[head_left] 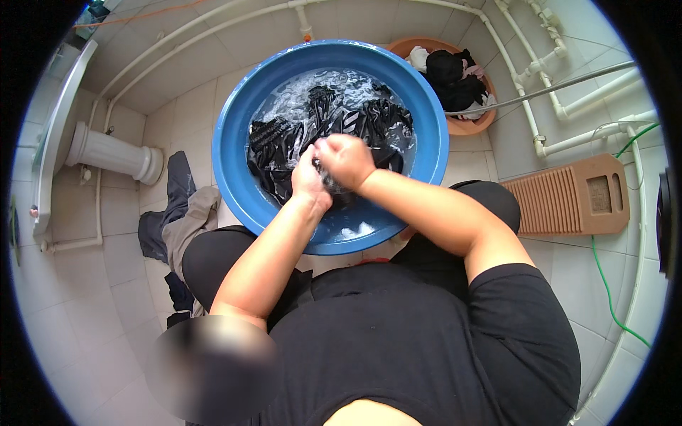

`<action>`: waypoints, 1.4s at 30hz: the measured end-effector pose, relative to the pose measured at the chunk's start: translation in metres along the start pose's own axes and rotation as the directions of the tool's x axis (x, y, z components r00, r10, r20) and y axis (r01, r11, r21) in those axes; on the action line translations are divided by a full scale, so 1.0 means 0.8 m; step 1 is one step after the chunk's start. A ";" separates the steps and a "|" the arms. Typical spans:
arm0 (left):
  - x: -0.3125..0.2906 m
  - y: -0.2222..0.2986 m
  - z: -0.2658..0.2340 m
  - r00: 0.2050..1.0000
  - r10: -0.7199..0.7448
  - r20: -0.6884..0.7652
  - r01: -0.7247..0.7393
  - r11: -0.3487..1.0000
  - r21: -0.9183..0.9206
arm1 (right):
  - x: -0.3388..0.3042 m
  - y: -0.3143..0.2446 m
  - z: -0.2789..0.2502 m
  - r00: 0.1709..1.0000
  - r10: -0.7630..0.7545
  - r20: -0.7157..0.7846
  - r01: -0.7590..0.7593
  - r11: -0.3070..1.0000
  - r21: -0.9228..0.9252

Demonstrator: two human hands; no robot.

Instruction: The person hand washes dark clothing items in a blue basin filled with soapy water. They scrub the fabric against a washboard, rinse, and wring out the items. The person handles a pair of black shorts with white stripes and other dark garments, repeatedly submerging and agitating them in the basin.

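A large blue basin (229, 192) of sudsy water stands between my knees. In it lies a dark wet garment (273, 163), bunched up, with lighter stripes or glints in its folds. Over the near middle of the basin my two hands are pressed close together. My left hand (310, 179) is closed around a fold of the dark cloth. My right hand (347, 160) is curled into a fist against it, slightly smeared by motion, gripping the same cloth. The part between the palms is mostly hidden. White foam (357, 231) floats near the front rim.
Behind the basin at right, an orange tub (470, 128) holds dark and light clothes. A brown washboard (568, 195) leans at right, beside a green hose (609, 298). Grey and dark clothes (186, 216) lie on the tiles at left, near a white pedestal (117, 157). Pipes line the walls.
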State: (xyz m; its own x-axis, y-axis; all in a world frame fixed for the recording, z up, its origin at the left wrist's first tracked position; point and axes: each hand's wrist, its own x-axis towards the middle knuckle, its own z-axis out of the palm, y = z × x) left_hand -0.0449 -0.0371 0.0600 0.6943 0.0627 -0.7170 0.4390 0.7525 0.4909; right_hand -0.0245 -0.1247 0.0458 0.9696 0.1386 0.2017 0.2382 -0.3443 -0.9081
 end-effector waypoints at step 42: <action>0.035 -0.009 -0.034 0.913 0.022 0.407 -0.065 0.993 0.094 | 0.005 -0.007 -0.006 0.997 0.045 -0.055 -0.044 0.999 0.019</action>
State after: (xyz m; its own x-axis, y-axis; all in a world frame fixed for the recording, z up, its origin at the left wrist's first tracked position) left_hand -0.0439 -0.0224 0.0226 0.8756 -0.1930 -0.4429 0.4443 0.6818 0.5812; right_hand -0.0219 -0.1268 0.0531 0.9809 0.0716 0.1808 0.1944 -0.3324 -0.9229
